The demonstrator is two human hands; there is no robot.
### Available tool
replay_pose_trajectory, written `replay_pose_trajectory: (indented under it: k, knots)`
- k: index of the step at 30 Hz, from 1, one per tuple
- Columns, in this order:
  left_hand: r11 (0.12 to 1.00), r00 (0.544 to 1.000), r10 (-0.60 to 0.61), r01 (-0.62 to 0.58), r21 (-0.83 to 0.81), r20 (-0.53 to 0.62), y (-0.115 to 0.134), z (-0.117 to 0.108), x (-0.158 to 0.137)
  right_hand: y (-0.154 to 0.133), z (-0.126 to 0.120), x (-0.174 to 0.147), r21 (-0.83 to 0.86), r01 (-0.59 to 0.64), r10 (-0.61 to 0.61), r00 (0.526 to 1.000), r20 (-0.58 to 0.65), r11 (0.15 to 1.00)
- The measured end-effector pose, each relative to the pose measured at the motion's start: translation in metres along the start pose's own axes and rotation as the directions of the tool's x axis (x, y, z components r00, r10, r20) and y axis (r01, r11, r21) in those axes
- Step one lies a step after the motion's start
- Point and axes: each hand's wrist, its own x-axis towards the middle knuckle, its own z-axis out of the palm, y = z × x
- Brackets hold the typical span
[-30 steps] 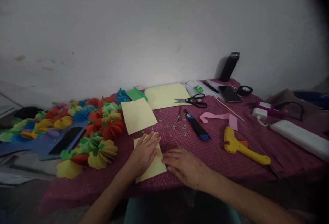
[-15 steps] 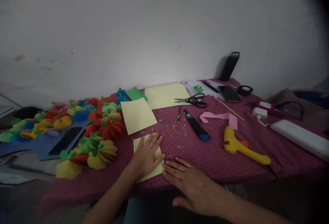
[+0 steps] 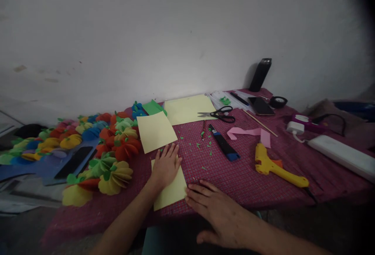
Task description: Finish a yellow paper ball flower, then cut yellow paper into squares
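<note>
My left hand (image 3: 166,167) lies flat on a pale yellow sheet of paper (image 3: 171,196) at the table's front edge, fingers spread toward the sheet's far end. Resting at the sheet's right edge, my right hand (image 3: 212,208) is open, its fingertips touching the paper's side. A second yellow sheet (image 3: 156,132) lies just beyond my left fingertips. Farther back, black-handled scissors (image 3: 221,114) rest partly on a larger yellow sheet (image 3: 187,106). A blue-and-black utility knife (image 3: 224,143) lies on the cloth, with green paper scraps around it.
Many-coloured folded-paper pumpkins (image 3: 125,147) crowd the left side. On the right lie a yellow glue gun (image 3: 278,169), a pink paper strip (image 3: 249,132), a phone (image 3: 260,106), black tape (image 3: 278,102) and a white power strip (image 3: 342,155). A black bottle (image 3: 260,75) stands by the wall.
My left hand has slid forward along the yellow sheet toward its far edge, uncovering more of the near part. My right hand has stayed at the sheet's right edge.
</note>
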Motion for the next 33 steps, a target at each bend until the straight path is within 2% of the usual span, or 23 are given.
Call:
replay_pose_trajectory:
  k: [4, 6, 8, 10, 12, 14, 19, 23, 27, 33]
  knots:
    - [0.999, 0.994, 0.015, -0.019, -0.038, -0.109, 0.004, -0.011, -0.003, 0.000, -0.001, -0.001, -0.024, 0.056, -0.056, 0.998, -0.024, 0.998]
    - [0.989, 0.988, 0.089, -0.102, -0.104, -0.124, 0.005, -0.021, -0.012, 0.004, -0.002, -0.002, -0.046, 0.069, -0.073, 0.994, -0.080, 0.997]
    - [0.957, 0.976, 0.188, -0.207, -0.205, -0.109, 0.005, -0.032, -0.028, 0.013, -0.003, -0.005, -0.090, 0.020, -0.038, 0.979, -0.202, 0.996]
    - [0.922, 0.968, 0.243, -0.251, -0.296, -0.064, 0.005, -0.042, -0.047, 0.028, -0.007, -0.006, -0.141, -0.089, 0.030, 0.926, -0.376, 0.986]
    - [0.894, 0.954, 0.300, -0.285, -0.346, -0.010, 0.003, -0.047, -0.068, 0.047, -0.014, -0.007, -0.175, -0.198, 0.077, 0.844, -0.531, 0.964]
    - [0.876, 0.942, 0.337, -0.310, -0.369, 0.007, 0.000, -0.049, -0.085, 0.068, -0.022, -0.007, -0.224, -0.298, 0.110, 0.792, -0.600, 0.928]
    - [0.886, 0.950, 0.305, -0.257, -0.386, 0.068, -0.017, -0.044, -0.103, 0.113, -0.036, -0.007, -0.335, -0.531, 0.189, 0.707, -0.681, 0.778]
    - [0.898, 0.953, 0.289, -0.237, -0.371, 0.091, -0.025, -0.040, -0.101, 0.129, -0.033, -0.007, -0.309, -0.662, 0.332, 0.658, -0.676, 0.683]
    - [0.893, 0.949, 0.312, -0.275, -0.355, 0.049, -0.025, -0.037, -0.099, 0.128, -0.028, -0.006, -0.275, -0.695, 0.412, 0.648, -0.640, 0.665]
    - [0.894, 0.946, 0.323, -0.294, -0.338, 0.028, -0.027, -0.038, -0.098, 0.128, -0.030, -0.008, -0.271, -0.661, 0.373, 0.662, -0.650, 0.700]
